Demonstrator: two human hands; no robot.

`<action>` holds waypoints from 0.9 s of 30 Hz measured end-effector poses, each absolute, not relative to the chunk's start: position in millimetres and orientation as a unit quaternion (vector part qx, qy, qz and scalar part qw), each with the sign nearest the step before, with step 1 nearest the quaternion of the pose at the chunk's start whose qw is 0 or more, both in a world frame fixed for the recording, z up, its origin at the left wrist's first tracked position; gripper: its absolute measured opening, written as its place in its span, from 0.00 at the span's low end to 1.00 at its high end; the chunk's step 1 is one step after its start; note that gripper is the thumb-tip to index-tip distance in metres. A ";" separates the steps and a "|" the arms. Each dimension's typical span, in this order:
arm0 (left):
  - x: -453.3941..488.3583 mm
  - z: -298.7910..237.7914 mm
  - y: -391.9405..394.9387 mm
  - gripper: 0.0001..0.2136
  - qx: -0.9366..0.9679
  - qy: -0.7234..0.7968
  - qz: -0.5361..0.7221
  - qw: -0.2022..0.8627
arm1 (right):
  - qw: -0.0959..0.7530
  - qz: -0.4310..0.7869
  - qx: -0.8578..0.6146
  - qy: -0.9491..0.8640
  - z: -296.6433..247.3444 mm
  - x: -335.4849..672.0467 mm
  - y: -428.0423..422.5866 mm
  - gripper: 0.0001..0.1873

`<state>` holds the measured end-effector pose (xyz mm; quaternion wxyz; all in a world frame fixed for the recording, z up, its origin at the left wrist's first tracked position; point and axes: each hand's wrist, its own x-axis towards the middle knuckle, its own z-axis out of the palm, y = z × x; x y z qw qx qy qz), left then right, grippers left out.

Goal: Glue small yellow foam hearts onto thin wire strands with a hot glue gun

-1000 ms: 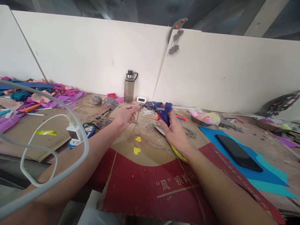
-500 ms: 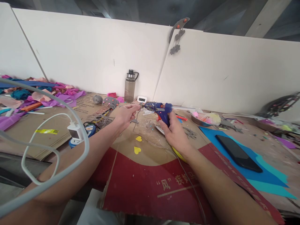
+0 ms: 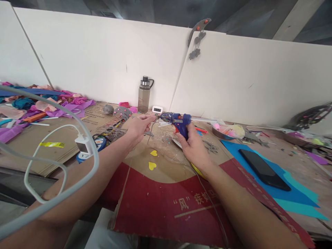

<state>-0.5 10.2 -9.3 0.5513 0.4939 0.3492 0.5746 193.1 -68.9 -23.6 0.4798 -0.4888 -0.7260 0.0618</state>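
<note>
Right hand [image 3: 195, 147] grips glue gun [image 3: 179, 121], nozzle meeting left hand's [image 3: 138, 127] wire [image 3: 151, 132].

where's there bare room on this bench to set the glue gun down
Barest is the red printed cardboard sheet between the forearms, below the two yellow paper hearts. The brown board between the white charger plug and the purple paper scraps is mostly open. Crowded: around the blue hot-glue gun in the right hand and the round metal dish beyond.

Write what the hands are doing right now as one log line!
left hand: pinches thin wire | right hand: grips blue glue gun, nozzle near wire's top | nearby: two yellow hearts on cardboard
</note>
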 end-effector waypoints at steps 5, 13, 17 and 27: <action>0.2 -10.6 10.5 0.11 0.501 0.360 0.574 0.539 | 0.487 0.064 -0.488 -0.722 -24.5 194.1 -68.1 0.24; -1.7 -10.9 12.0 0.13 0.495 0.349 0.581 0.544 | 0.474 0.065 -0.498 -0.723 -22.7 191.4 -71.6 0.23; -3.0 -10.8 13.3 0.15 0.488 0.347 0.584 0.548 | 0.461 0.064 -0.512 -0.722 -22.3 190.8 -72.7 0.22; 0.5 -12.4 12.1 0.12 0.506 0.355 0.573 0.538 | 0.451 0.043 -0.519 -0.725 -19.9 189.5 -73.7 0.21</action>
